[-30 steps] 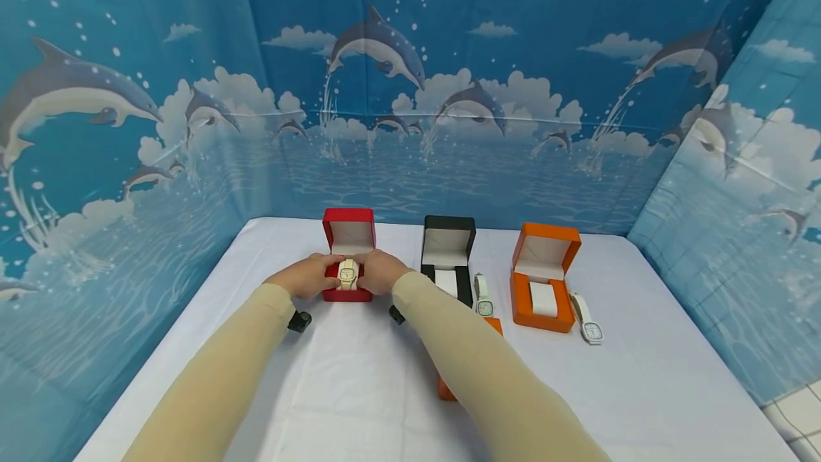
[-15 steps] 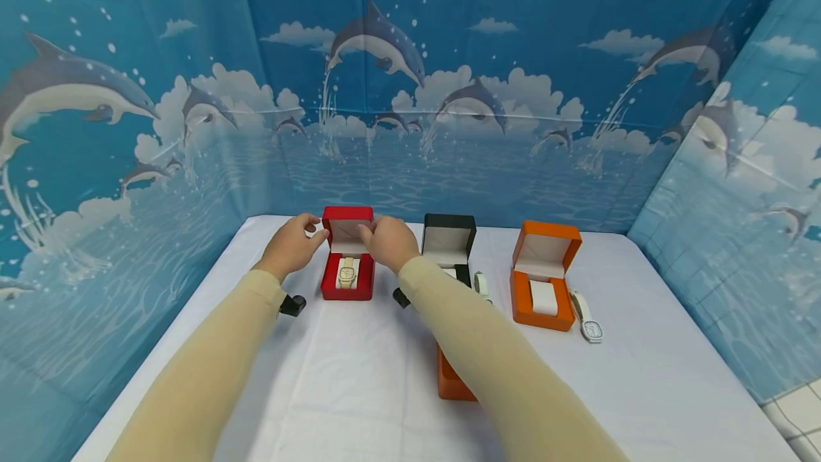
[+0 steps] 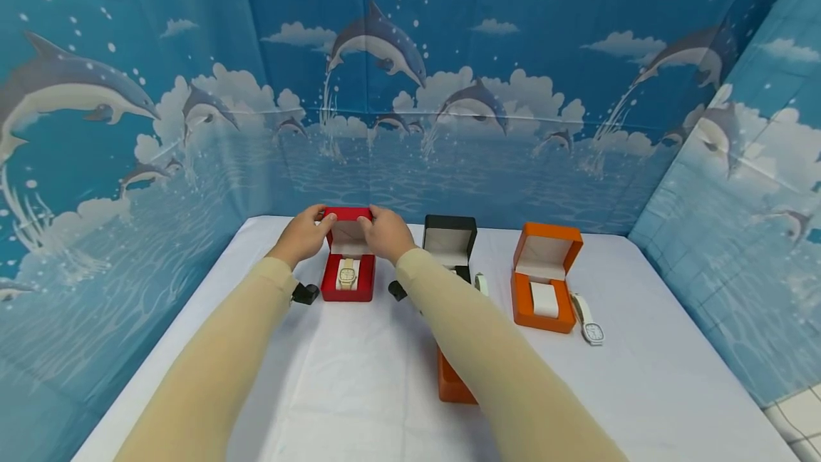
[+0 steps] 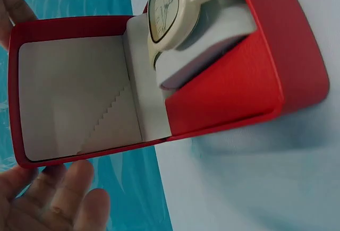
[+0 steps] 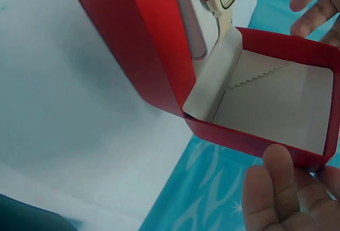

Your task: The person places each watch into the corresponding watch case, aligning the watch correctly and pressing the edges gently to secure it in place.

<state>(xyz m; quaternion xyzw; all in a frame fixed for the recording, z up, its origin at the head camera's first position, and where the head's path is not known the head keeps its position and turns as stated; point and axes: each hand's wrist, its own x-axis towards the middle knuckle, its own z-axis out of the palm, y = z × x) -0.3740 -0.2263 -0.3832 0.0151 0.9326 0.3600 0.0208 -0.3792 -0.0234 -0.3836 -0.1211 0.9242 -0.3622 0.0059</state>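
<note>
Left hand [image 3: 300, 237] and right hand [image 3: 388, 234] grip opposite sides of the raised lid [image 3: 349, 229] of a red box [image 3: 347, 296], cream watch [image 3: 347, 276] seated inside.

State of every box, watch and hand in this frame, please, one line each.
Red box: open.
Cream watch: in the red box.
Black box: open, partly hidden.
Pale strap beside it: partly hidden.
Right orange box: open, white cushion bare.
White watch: out, on the table.
Nearer orange item: unclear, behind right sleeve.
Left hand: touching the red lid.
Right hand: touching the red lid.
</note>
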